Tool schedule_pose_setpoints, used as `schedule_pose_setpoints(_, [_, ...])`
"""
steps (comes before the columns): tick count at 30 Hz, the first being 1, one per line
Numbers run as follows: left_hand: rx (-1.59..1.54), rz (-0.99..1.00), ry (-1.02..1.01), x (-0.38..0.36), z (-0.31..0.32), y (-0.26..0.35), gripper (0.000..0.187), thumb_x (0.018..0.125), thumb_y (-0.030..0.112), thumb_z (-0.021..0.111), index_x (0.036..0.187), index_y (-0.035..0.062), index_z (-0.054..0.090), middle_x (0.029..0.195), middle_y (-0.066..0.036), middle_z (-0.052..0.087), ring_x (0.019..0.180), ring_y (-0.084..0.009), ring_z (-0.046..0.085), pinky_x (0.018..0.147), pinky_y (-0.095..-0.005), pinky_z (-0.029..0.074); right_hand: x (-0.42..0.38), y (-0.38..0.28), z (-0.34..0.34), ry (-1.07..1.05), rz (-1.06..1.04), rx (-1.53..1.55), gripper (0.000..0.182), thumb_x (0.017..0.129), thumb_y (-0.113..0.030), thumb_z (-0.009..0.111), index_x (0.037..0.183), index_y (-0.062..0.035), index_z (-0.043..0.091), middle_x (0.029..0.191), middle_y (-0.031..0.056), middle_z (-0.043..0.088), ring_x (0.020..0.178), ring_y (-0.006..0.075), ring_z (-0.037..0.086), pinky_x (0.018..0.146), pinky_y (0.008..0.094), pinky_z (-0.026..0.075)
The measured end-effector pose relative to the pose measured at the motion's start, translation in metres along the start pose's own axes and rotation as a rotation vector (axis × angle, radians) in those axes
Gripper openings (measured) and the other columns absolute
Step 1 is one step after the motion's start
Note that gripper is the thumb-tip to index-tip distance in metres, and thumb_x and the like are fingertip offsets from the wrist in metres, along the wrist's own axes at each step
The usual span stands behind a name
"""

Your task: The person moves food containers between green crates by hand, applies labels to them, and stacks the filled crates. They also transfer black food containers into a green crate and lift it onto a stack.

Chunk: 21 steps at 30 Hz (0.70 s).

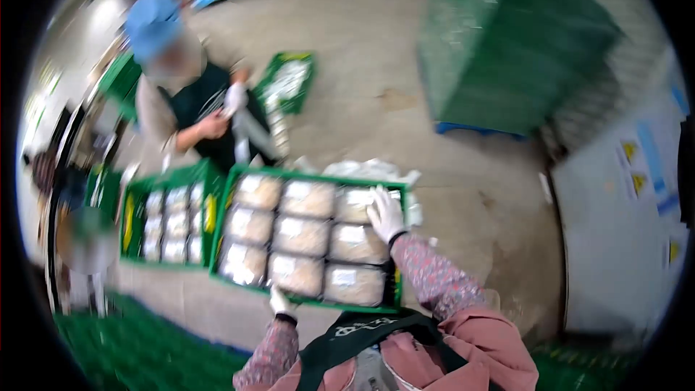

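Green crate [318,301]; second crate [170,178] near left, co-worker [210,90] beyond.

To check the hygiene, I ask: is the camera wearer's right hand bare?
No, a white glove covers the right hand.

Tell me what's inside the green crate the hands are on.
Nine clear-topped packs sit in the green crate, three by three. The right hand hides part of the far-right pack. The crate floor beneath is covered.
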<state>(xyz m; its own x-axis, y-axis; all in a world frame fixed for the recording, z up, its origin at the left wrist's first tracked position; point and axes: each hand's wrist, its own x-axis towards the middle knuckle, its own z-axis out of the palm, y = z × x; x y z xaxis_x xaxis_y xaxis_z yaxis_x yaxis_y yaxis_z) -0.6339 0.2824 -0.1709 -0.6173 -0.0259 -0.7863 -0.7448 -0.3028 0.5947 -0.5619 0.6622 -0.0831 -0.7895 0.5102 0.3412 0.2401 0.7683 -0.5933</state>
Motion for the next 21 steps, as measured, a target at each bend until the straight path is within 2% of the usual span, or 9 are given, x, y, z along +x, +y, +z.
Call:
schedule_pose_setpoints(2, [0.006,-0.086,-0.16,0.016,0.005,0.008,0.047,0.085,0.057,0.042,0.095,0.013,0.056,0.079,-0.007,0.058,0.064,-0.0256,0.053,0.055,-0.0429,0.045,-0.053,0.03,-0.043,0.132,0.11,-0.163,0.049,0.082,-0.026,0.055,0.127,-0.0076,0.045,0.128,0.019,0.046,0.12,0.0346,0.041,0.102,0.0477,0.028])
schedule_pose_setpoints(3, [0.041,-0.117,-0.161,0.032,-0.001,0.011,0.053,0.084,0.06,0.04,0.104,0.0141,0.056,0.091,-0.009,0.061,0.074,-0.0286,0.056,0.063,-0.0488,0.045,-0.083,0.048,-0.058,0.137,0.246,-0.191,0.047,0.083,-0.026,0.055,0.125,-0.007,0.046,0.126,0.0187,0.047,0.118,0.0344,0.043,0.1,0.0444,0.032])
schedule_pose_setpoints(5, [0.183,-0.138,-0.113,0.032,-0.001,0.02,0.07,0.083,0.066,0.032,0.129,0.0135,0.042,0.127,-0.013,0.046,0.111,-0.0373,0.045,0.09,-0.0585,0.036,-0.169,0.096,-0.075,0.178,0.453,-0.159,0.044,0.084,-0.028,0.055,0.122,-0.0061,0.048,0.124,0.0179,0.05,0.114,0.033,0.047,0.096,0.0401,0.038])
schedule_pose_setpoints(6, [0.191,-0.147,-0.103,0.035,0.008,0.026,0.077,0.083,0.067,0.029,0.137,0.0141,0.03,0.138,-0.015,0.034,0.12,-0.0405,0.037,0.096,-0.0607,0.029,-0.202,0.096,-0.094,0.115,0.684,-0.153,0.048,0.083,-0.031,0.056,0.123,-0.0062,0.048,0.122,0.0183,0.051,0.113,0.0335,0.048,0.096,0.0401,0.039])
schedule_pose_setpoints(8, [0.153,-0.163,-0.16,0.042,0.011,0.039,0.079,0.082,0.068,0.029,0.139,0.0141,0.027,0.14,-0.015,0.032,0.122,-0.0408,0.035,0.097,-0.0614,0.027,-0.27,0.101,-0.099,0.086,1.017,-0.218,0.046,0.082,-0.034,0.056,0.119,-0.0057,0.053,0.117,0.0189,0.055,0.112,0.0333,0.05,0.095,0.0392,0.039])
schedule_pose_setpoints(11, [0.253,-0.163,-0.236,0.046,0.045,0.042,0.079,0.082,0.069,0.028,0.138,0.014,0.028,0.14,-0.014,0.033,0.123,-0.04,0.035,0.097,-0.0606,0.027,-0.338,0.088,-0.116,-0.09,1.269,-0.002,0.044,0.082,-0.038,0.055,0.112,-0.0056,0.059,0.113,0.0186,0.058,0.111,0.0327,0.051,0.096,0.0382,0.039])
schedule_pose_setpoints(14, [0.405,-0.198,-0.345,0.036,0.096,0.024,0.079,0.082,0.069,0.028,0.138,0.0138,0.029,0.139,-0.014,0.033,0.123,-0.0393,0.035,0.098,-0.0598,0.027,-0.391,0.077,-0.085,-0.069,1.258,-0.044,0.043,0.081,-0.04,0.053,0.105,-0.0061,0.063,0.108,0.0172,0.061,0.106,0.0325,0.054,0.093,0.0378,0.041])
schedule_pose_setpoints(18, [0.616,-0.281,-0.558,-0.008,0.141,-0.026,0.08,0.081,0.07,0.028,0.138,0.0136,0.029,0.139,-0.013,0.034,0.123,-0.0383,0.035,0.098,-0.0588,0.026,-0.447,0.042,-0.045,-0.079,1.384,0.048,0.043,0.083,-0.043,0.049,0.106,-0.0087,0.063,0.101,0.014,0.064,0.095,0.0293,0.06,0.083,0.038,0.046])
schedule_pose_setpoints(21, [0.787,-0.356,-0.74,-0.048,0.155,-0.073,0.08,0.081,0.07,0.028,0.138,0.0134,0.03,0.139,-0.013,0.034,0.124,-0.0376,0.035,0.099,-0.058,0.026,-0.505,0.024,0.002,0.057,1.481,0.16,0.042,0.084,-0.043,0.048,0.104,-0.0092,0.063,0.097,0.0124,0.065,0.089,0.0265,0.062,0.079,0.0373,0.047])
